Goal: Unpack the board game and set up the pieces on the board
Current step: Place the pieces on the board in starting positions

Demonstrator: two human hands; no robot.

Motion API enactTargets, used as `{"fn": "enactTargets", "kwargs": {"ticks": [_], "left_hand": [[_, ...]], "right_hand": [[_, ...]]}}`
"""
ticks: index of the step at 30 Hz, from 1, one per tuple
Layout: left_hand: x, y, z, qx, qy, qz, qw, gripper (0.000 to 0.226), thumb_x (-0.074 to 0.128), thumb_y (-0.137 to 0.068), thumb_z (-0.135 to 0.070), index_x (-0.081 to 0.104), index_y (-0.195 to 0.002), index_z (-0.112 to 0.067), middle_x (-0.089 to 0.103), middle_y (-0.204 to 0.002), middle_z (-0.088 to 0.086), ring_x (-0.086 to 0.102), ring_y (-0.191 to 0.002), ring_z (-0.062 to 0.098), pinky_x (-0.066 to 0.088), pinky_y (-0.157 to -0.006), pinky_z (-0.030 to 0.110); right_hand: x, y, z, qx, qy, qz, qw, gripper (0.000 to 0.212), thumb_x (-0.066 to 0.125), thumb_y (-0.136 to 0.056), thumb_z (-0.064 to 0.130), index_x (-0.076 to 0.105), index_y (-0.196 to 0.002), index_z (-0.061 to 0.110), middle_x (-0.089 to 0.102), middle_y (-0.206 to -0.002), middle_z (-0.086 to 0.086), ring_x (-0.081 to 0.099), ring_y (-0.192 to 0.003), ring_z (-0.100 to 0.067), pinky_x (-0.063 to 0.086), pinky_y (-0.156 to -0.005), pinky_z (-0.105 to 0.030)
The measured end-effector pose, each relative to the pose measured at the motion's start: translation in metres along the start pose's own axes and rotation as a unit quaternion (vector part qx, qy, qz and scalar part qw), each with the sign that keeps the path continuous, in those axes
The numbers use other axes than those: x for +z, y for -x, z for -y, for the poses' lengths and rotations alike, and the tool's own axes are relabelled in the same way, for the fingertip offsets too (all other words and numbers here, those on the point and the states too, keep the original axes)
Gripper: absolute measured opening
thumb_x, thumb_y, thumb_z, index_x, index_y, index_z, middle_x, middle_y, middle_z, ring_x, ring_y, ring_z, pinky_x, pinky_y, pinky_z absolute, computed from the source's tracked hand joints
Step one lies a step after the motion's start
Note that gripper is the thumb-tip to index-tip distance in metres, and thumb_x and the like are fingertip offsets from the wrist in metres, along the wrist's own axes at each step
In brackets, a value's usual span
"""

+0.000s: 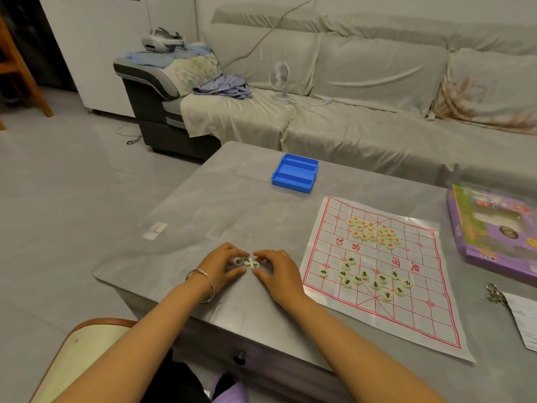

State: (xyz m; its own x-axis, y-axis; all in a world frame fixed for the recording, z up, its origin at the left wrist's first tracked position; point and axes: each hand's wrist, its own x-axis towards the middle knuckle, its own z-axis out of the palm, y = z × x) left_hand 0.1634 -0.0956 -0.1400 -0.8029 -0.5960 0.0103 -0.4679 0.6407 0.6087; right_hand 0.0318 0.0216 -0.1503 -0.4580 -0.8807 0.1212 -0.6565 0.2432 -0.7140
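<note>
Head | left hand (220, 264) fingers curled, pinching pieces (247, 261) on table (232, 199) | right hand (277, 271) likewise, seemingly

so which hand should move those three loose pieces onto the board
Probably the right hand: it sits between the three pieces and the board, while the left hand is on the far side.

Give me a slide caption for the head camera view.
Left hand and right hand cup three pieces on the table beside the board.
</note>
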Motion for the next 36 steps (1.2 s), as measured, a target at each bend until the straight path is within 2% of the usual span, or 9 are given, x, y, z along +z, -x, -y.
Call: {"fn": "enactTargets", "kwargs": {"ticks": [5,11,15,19,22,26,31,36], "left_hand": [[-0.001,-0.006,-0.004,-0.018,-0.029,-0.008,0.999,0.021,0.067,-0.082,-0.03,0.062,-0.1,-0.022,0.057,-0.094,-0.003,0.055,-0.079,0.012,0.048,-0.078,0.022],[0.002,-0.002,-0.017,-0.012,-0.022,-0.007,1.0,0.022,0.066,-0.083,-0.031,0.063,-0.102,-0.019,0.058,-0.093,-0.003,0.053,-0.076,0.009,0.043,-0.072,0.015],[0.003,-0.012,-0.056,0.04,0.0,-0.036,0.999,0.023,0.066,-0.083,-0.025,0.063,-0.104,-0.016,0.054,-0.09,-0.005,0.046,-0.066,0.004,0.036,-0.063,0.007],[0.021,-0.029,-0.118,0.089,0.005,-0.017,0.996,0.028,0.065,-0.083,-0.029,0.061,-0.108,-0.017,0.053,-0.095,-0.005,0.049,-0.075,0.008,0.042,-0.072,0.011],[0.048,-0.035,-0.154,0.112,-0.002,0.027,0.993,0.03,0.064,-0.084,-0.031,0.059,-0.111,-0.018,0.058,-0.105,-0.001,0.052,-0.081,0.01,0.047,-0.079,0.018],[0.089,-0.032,-0.183,0.13,-0.013,0.084,0.988,0.03,0.062,-0.087,-0.029,0.057,-0.114,-0.018,0.058,-0.112,0.001,0.052,-0.084,0.01,0.047,-0.084,0.021],[0.126,-0.035,-0.202,0.145,-0.066,0.125,0.979,0.026,0.057,-0.09,-0.029,0.061,-0.114,-0.02,0.056,-0.115,0.0,0.053,-0.09,0.014,0.044,-0.085,0.022],[0.138,-0.036,-0.195,0.135,-0.082,0.107,0.982,0.03,0.053,-0.091,-0.035,0.058,-0.118,-0.023,0.055,-0.12,-0.003,0.055,-0.103,0.017,0.046,-0.091,0.024]], "right_hand": [[0.0,0.0,0.002,-0.011,0.003,0.005,1.0,0.027,0.062,-0.087,0.028,0.062,-0.114,0.024,0.061,-0.107,0.001,0.054,-0.098,-0.012,0.042,-0.086,-0.021],[-0.013,0.008,0.004,-0.024,0.014,0.015,1.0,0.026,0.06,-0.089,0.025,0.059,-0.115,0.021,0.061,-0.11,0.001,0.054,-0.1,-0.013,0.042,-0.088,-0.022],[-0.052,0.015,-0.001,-0.04,0.013,-0.027,0.999,0.025,0.063,-0.088,0.025,0.061,-0.112,0.02,0.062,-0.107,0.004,0.053,-0.096,-0.008,0.041,-0.084,-0.019],[-0.109,0.036,-0.023,-0.015,0.021,-0.079,0.997,0.023,0.065,-0.087,0.026,0.061,-0.109,0.023,0.062,-0.104,0.009,0.053,-0.094,-0.005,0.044,-0.083,-0.019],[-0.153,0.066,-0.054,0.036,0.03,-0.119,0.992,0.021,0.066,-0.085,0.024,0.061,-0.105,0.026,0.06,-0.101,0.014,0.054,-0.092,-0.002,0.042,-0.08,-0.012],[-0.192,0.111,-0.097,0.108,0.036,-0.142,0.983,0.02,0.07,-0.082,0.024,0.059,-0.098,0.029,0.06,-0.097,0.015,0.055,-0.09,-0.003,0.043,-0.079,-0.011],[-0.197,0.131,-0.131,0.137,0.022,-0.135,0.981,0.02,0.071,-0.081,0.024,0.06,-0.096,0.03,0.061,-0.099,0.015,0.056,-0.094,-0.004,0.045,-0.085,-0.017],[-0.177,0.13,-0.147,0.133,0.007,-0.113,0.985,0.017,0.071,-0.081,0.024,0.061,-0.094,0.03,0.059,-0.099,0.017,0.054,-0.094,-0.002,0.041,-0.079,-0.006]]}}
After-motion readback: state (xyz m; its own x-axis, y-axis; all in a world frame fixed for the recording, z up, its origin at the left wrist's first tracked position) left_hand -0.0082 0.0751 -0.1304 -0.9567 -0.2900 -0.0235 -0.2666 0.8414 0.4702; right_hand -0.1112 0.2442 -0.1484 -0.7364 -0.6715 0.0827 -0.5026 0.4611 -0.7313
